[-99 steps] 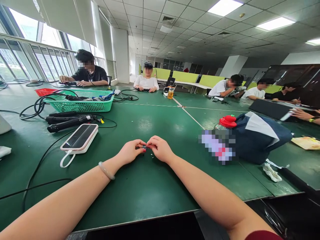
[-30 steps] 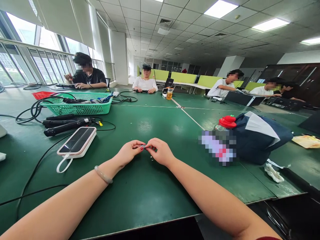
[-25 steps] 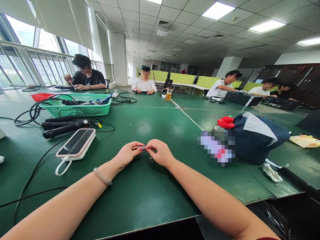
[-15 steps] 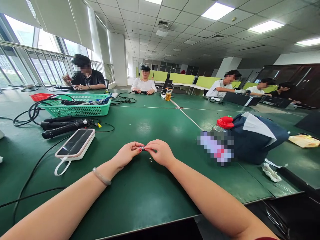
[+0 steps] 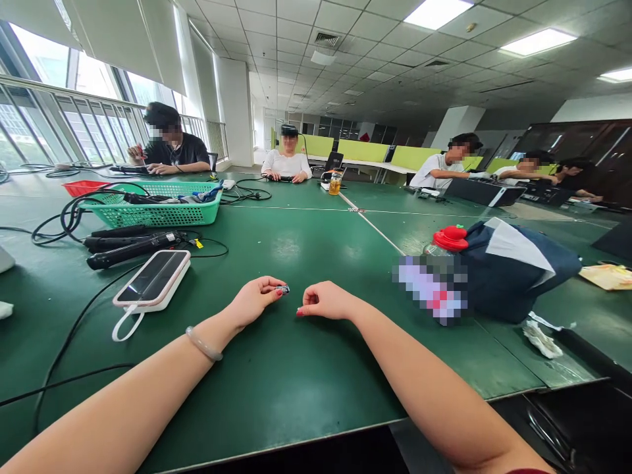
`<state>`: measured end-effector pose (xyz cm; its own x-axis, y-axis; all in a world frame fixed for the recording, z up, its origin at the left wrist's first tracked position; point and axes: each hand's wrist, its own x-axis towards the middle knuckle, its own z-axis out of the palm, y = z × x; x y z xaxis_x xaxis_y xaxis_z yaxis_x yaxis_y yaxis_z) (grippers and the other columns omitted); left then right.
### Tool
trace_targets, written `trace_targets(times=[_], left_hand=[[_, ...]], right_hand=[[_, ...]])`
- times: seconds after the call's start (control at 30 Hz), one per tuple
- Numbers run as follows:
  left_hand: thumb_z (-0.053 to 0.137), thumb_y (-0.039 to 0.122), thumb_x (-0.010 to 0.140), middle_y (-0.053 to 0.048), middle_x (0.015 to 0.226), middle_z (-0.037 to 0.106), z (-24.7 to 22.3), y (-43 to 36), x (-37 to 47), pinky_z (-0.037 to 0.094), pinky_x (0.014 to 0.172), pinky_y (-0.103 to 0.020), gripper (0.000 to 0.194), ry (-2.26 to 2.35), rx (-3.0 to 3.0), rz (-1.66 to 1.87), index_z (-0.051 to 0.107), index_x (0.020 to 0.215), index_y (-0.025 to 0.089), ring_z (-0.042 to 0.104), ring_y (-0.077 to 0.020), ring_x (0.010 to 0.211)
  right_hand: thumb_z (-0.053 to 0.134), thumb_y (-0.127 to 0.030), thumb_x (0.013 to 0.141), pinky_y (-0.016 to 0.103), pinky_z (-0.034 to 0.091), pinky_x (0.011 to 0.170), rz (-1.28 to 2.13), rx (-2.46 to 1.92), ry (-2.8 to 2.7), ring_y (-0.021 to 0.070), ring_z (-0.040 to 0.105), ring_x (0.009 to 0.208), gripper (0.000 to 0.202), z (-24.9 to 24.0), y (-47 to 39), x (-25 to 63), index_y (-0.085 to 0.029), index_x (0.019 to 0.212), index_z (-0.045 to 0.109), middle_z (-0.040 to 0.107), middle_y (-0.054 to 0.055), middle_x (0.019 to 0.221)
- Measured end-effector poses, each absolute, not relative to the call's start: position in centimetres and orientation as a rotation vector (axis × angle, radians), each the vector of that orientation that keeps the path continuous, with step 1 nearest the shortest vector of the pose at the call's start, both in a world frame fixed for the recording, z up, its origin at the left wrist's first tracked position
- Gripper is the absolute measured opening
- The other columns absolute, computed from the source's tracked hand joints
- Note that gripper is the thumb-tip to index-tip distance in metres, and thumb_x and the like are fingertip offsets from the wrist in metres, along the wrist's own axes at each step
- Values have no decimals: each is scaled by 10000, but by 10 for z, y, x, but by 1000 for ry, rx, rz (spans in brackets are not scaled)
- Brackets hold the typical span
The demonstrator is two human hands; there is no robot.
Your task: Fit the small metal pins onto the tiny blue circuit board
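My left hand is closed, pinching a small dark and silver piece between thumb and fingertips. The piece pokes out to the right, just above the green table; it is too small to name. A short gap to the right, my right hand bends down with thumb and fingers drawn together at the table surface. Whatever its fingertips hold is hidden or too small to make out. A pale bangle circles my left wrist.
To the left lie a white power bank, black stick-like devices, cables and a green basket. On the right are a red-lidded bottle, a dark blue bag and crumpled tissue. Several people sit around the table.
My right hand has let go of the piece in my left hand and moved slightly right and down. The tiny light-and-dark bit on the table there no longer shows.
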<state>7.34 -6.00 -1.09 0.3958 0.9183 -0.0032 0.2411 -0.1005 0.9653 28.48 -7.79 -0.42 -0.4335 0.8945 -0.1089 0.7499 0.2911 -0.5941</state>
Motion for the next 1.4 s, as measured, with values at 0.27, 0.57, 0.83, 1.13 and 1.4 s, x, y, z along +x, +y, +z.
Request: trace_targets(times=[0.27,0.57,0.83,1.13,1.4], left_hand=[[663,421,653,-77,917,688,-6,-64,75,422,849,-337,382,1069,1596,793,608,922,156,609,-204,897],[667,343,648,-45,765,687,-5,-63,75,439,812,-326,348,1109,1588,764,602,928,147,632,-196,825],[673,327,645,-43,762,690,-8,-61,73,444,801,-319,358,1098,1592,759,603,946,147,635,-200,827],[656,283,661,-37,768,679,-7,-62,75,439,827,-327,323,1080,1588,732,592,948,148,629,-187,818],[661,286,647,-3,682,649,-7,-62,75,446,774,-304,318,1086,1628,712,601,932,157,623,-174,754]], right_hand=[[654,-312,726,191,327,524,668,-1510,-2392,88,502,613,132,-4,-83,270,-193,734,600,599,-29,712],[640,-212,751,210,362,575,391,-1438,-2408,111,532,657,40,-11,-79,271,-194,715,643,613,-11,706],[618,-185,759,223,381,591,275,-1477,-2477,139,571,703,82,-6,-81,269,-224,732,685,649,4,767],[583,-165,785,228,380,589,172,-1482,-2519,139,578,712,116,-10,-78,269,-220,738,673,641,6,798],[552,-173,819,234,377,609,129,-1561,-2374,139,565,727,125,-14,-75,273,-218,750,647,623,9,810]])
